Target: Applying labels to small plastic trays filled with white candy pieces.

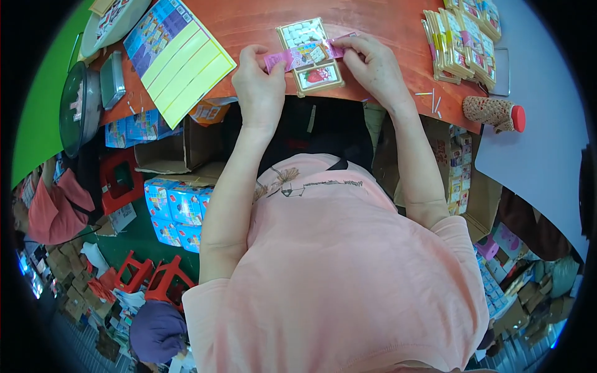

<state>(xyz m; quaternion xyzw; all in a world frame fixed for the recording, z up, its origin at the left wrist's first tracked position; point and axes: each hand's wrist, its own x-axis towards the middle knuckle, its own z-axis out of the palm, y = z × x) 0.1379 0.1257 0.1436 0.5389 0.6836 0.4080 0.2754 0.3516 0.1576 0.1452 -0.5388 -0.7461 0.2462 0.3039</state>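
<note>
A small cream-coloured tray (290,35) lies near the front edge of the red-brown table. Its far part holds several white pieces, and a picture of a strawberry shows in its near part. Across its middle runs a pink printed paper band (305,56). My left hand (258,81) pinches the band's left end between thumb and fingers. At the other end, my right hand (371,65) grips the band the same way. The underside of the tray is hidden.
Banded trays (460,46) are piled at the table's right. Beside them stands a red-capped bottle in a knitted cover (494,114). Thin white sticks (435,102) lie nearby. Printed yellow sheets (186,68), a metal tin (112,81) and a dark round bowl (79,109) are at left.
</note>
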